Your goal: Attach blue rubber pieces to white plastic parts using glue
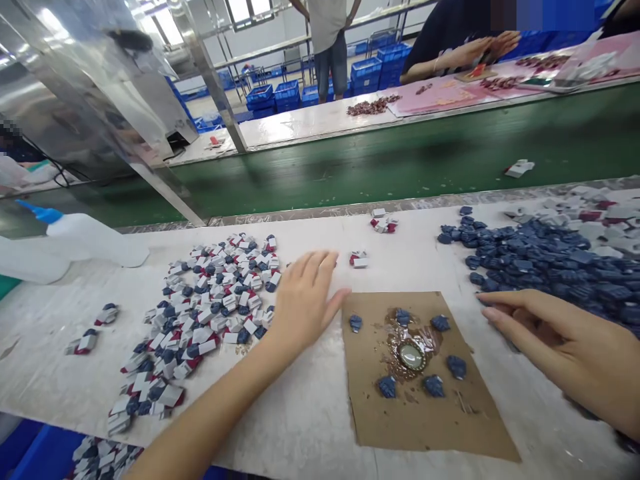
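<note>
My left hand (pixel 303 300) lies flat and open on the white table, fingers stretched toward a small white-and-red piece (pixel 358 259), at the right edge of a spread of assembled blue, white and red pieces (pixel 210 307). My right hand (pixel 560 347) rests on the table with fingers extended and open, beside a heap of dark blue parts (pixel 540 257). Between the hands lies a brown cardboard sheet (pixel 425 413) with a glue-filled bottle cap (pixel 411 355) and several blue parts around it.
A white squeeze bottle with a blue tip (pixel 90 237) lies at the left. A green conveyor belt (pixel 400 160) runs behind the table. A person's hands (pixel 480 50) work at a pink-covered far table; another person stands behind. Blue crates sit beyond.
</note>
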A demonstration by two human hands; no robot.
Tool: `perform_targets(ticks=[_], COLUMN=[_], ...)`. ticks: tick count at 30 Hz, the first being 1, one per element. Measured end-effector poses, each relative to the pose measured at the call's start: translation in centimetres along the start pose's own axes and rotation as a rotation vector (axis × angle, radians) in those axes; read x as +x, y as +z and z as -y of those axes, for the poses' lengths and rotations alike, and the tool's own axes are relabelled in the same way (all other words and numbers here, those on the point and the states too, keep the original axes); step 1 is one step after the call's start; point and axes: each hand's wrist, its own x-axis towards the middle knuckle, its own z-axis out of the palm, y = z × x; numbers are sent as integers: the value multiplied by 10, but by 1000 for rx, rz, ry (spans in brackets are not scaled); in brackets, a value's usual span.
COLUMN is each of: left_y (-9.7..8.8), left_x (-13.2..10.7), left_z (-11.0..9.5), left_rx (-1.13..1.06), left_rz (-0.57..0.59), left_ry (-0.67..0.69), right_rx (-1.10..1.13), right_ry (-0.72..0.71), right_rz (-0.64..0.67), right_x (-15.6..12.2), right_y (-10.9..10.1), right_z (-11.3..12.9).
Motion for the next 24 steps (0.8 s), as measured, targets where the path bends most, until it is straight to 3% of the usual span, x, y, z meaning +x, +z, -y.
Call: perform_targets(ticks=[3, 6, 9, 11, 13, 16, 18, 20, 24], left_y=[22, 35, 30, 20, 7, -10, -17, -19, -16], left_x=[55, 75, 63, 48, 32, 9, -3, -12, -18], left_z=[-20, -31, -30, -27, -27, -30, -33, -34, -34], left_rx=[-91, -146, -238, -434, -796, -1459, -1753, -1855, -1843], left_rz=[191, 220, 219, 205, 231, 392, 431, 348, 196], left_ry=[-67, -56, -49, -99, -268, -669, -826, -850, -842], right_rx=[-225, -335, -394, -450, -475, -466, -448, -409, -307], right_ry=[-174, -283, -348, -375, -404, -423, -411, -388, -368], right_rz=[-16, -44, -35, 6, 77, 153, 183, 201, 249], right_x=[-4, -6, 1, 13, 26, 38, 40, 37, 24], right_y=[-3, -10, -12, -8, -4, -1, -2, -2, 2], right_z=[-18, -25, -25, -23, -20, -16, -13, -11, -9])
